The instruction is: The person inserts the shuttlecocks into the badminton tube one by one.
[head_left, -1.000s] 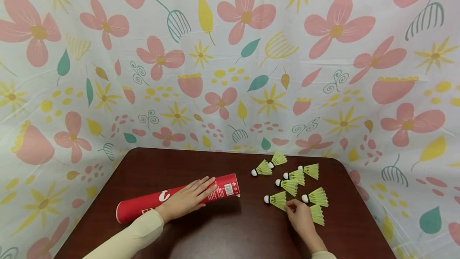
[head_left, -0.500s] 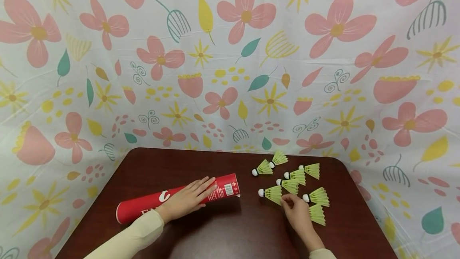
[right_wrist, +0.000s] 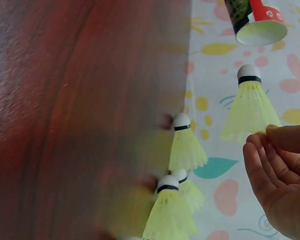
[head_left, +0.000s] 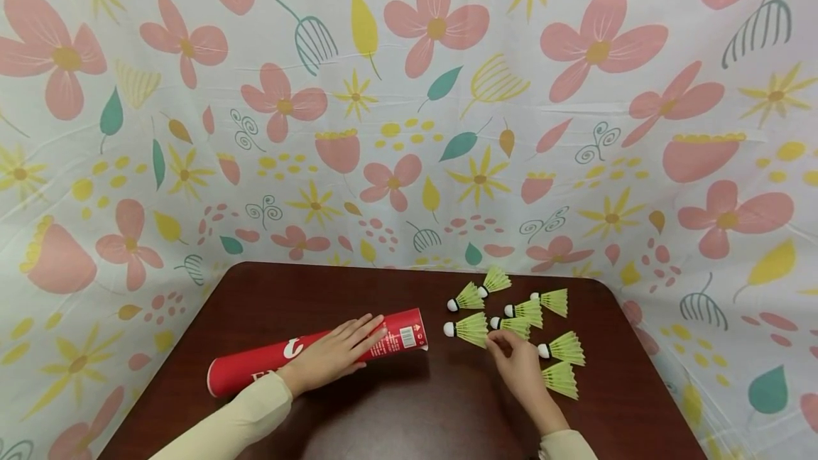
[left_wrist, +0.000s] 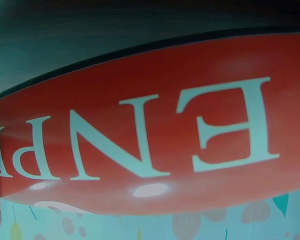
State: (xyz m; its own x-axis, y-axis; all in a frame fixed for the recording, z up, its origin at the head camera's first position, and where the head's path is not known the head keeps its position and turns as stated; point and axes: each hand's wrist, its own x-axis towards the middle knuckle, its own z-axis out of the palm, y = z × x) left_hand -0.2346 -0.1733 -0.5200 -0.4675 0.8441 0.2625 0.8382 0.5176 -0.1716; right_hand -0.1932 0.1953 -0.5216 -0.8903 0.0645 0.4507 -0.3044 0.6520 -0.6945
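In the head view a red cylindrical tube [head_left: 255,368] lies slanted on the table, its right end open toward the shuttlecocks. My left hand [head_left: 332,355] rests on top of it with fingers laid straight across. Printed white letters on the tube [left_wrist: 135,150] fill the left wrist view. My right hand [head_left: 519,364] pinches a yellow shuttlecock [head_left: 469,329] by its skirt edge. That shuttlecock [right_wrist: 250,107] points its white cork at the tube's open mouth [right_wrist: 262,34] in the right wrist view, a gap apart from it.
Several other yellow shuttlecocks lie on the table's right side, including one at the back [head_left: 495,280], one at the right [head_left: 564,348] and one beside my right wrist [head_left: 560,380]. A flower-printed cloth [head_left: 396,105] hangs behind the dark brown table [head_left: 383,424].
My right hand has carried the pinched shuttlecock left and slightly away from me, closer to the tube's open end. The left hand and the tube have stayed in place.
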